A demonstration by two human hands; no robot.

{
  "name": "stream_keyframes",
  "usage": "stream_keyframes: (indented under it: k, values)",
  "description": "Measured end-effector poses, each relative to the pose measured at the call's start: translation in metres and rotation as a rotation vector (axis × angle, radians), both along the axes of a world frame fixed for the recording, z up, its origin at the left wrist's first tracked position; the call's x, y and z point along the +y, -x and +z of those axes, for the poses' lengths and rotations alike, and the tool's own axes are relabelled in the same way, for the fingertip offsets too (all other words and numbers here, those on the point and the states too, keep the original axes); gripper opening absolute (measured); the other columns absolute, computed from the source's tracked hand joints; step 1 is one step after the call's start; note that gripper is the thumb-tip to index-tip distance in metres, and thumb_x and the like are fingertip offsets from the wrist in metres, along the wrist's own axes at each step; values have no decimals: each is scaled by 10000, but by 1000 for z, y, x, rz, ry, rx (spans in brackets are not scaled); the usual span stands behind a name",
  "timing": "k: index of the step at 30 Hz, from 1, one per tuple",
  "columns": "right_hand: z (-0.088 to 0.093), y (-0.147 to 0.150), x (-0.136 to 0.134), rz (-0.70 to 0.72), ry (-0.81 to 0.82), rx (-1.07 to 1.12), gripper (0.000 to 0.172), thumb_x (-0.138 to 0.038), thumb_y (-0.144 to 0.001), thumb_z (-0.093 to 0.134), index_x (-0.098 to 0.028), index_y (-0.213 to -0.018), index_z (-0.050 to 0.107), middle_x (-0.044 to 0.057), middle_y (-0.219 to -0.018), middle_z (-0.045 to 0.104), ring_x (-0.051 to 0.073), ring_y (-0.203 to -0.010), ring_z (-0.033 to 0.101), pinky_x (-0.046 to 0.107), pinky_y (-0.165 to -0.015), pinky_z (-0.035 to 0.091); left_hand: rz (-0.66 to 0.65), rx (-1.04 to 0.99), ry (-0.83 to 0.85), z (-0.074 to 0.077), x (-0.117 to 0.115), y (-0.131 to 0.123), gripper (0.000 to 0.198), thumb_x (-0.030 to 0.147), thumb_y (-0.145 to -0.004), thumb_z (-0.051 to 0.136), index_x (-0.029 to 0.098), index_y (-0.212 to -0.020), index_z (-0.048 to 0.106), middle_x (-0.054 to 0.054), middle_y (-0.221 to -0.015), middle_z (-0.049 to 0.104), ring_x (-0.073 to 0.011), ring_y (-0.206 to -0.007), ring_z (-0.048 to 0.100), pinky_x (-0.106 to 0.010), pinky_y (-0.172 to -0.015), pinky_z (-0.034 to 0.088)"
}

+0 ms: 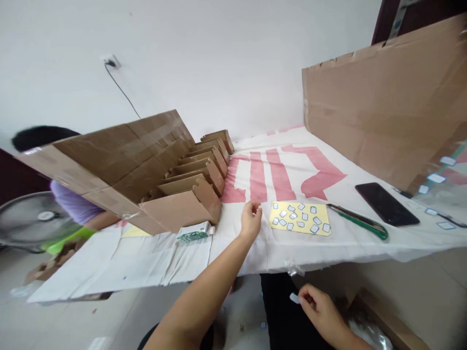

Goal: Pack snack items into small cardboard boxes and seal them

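My left hand (251, 219) hovers over or rests at the white cloth, its fingers curled into a pinch. Whatever it may hold is too small to make out. Just right of it lies a yellow card (294, 228) scattered with several small white pieces edged in blue. Below the table edge, in front of my dark trousers, my right hand (321, 311) pinches a small white piece (294, 298) between thumb and fingertips. Left of my left hand, a small green-and-white box (194, 232) stands beside a row of open cardboard boxes (178, 204).
A green-handled cutter (359, 221) and a black phone (387, 203) lie to the right. Tall cardboard panels (379, 102) stand at right and left. Behind the left one is another person in a purple sleeve (75, 201), near a fan (32, 218). A carton (386, 316) sits below.
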State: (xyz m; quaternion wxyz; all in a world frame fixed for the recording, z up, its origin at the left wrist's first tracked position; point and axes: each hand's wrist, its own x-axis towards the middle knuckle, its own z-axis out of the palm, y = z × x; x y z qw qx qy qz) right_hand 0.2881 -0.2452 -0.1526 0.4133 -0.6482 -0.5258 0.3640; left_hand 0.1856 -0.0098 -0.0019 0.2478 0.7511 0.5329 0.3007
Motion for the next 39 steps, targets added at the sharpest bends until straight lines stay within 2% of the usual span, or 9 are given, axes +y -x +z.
stream_keyframes:
  k: [4, 8, 11, 14, 17, 21, 26, 31, 39]
  values:
    - [26, 5, -4, 25, -41, 60, 264, -397, -882, 471, -193, -760, 587, -1, -667, 577, 143, -615, 529, 251, -582, 417, -112, -344, 108, -27, -85, 59, 79, 265, -850, 511, 200, -882, 544, 2, -799, 552, -116, -712, 523, -223, -674, 430]
    - [44, 18, -9, 40, -166, 0, 255, -360, -919, 470, -195, -774, 598, 23, -715, 604, 151, -641, 558, 263, -591, 449, -85, -535, 603, -65, -161, 94, 233, 372, -709, 673, 188, -741, 535, 54, -588, 476, -81, -511, 419, -211, -503, 304]
    - [51, 25, -14, 91, -415, -175, 181, -251, -933, 472, -203, -834, 617, 49, -784, 627, 162, -720, 582, 283, -658, 480, -24, -640, 1064, -81, -190, 102, 317, 452, -652, 680, 159, -692, 565, 32, -550, 514, -69, -441, 424, -208, -447, 225]
    - [51, 29, -20, 192, -659, -411, 147, -150, -903, 508, -207, -921, 642, 52, -801, 646, 168, -739, 578, 300, -677, 484, -30, -835, 1298, -82, -202, 103, 337, 461, -644, 660, 136, -718, 609, -3, -628, 577, -71, -473, 492, -197, -450, 255]
    - [49, 31, -25, 275, -751, -536, 183, -128, -896, 508, -209, -967, 655, 52, -803, 652, 168, -732, 579, 307, -667, 480, 0, -918, 1284, -78, -208, 103, 231, 335, -586, 680, 152, -690, 583, 13, -582, 566, -73, -469, 502, -188, -449, 268]
    - [50, 34, -30, 298, -694, -469, 185, -145, -906, 495, -214, -978, 651, 58, -830, 652, 167, -748, 586, 312, -687, 488, 24, -907, 1212, -77, -214, 104, 159, 236, -516, 627, 164, -631, 544, 37, -491, 515, -71, -426, 472, -187, -429, 255]
    - [49, 39, -29, 185, -362, -152, 162, -236, -923, 464, -202, -978, 613, 80, -907, 665, 180, -816, 624, 319, -730, 516, 109, -813, 1013, -86, -217, 107, 129, 255, -530, 584, 180, -612, 518, 53, -441, 500, -59, -393, 419, -184, -421, 236]
    - [44, 47, -21, 172, 24, 171, 305, -482, -858, 533, -189, -889, 614, 21, -737, 650, 148, -662, 607, 276, -628, 502, 127, -704, 914, -91, -218, 107, 127, 277, -554, 596, 180, -615, 540, 53, -426, 502, -65, -387, 410, -197, -422, 248]
    - [51, 53, -18, 183, 201, 349, 331, -513, -784, 575, -190, -715, 560, -26, -614, 582, 119, -568, 543, 258, -574, 447, 30, -750, 981, -94, -220, 109, 125, 228, -539, 560, 165, -647, 570, 36, -503, 544, -71, -425, 460, -195, -437, 287]
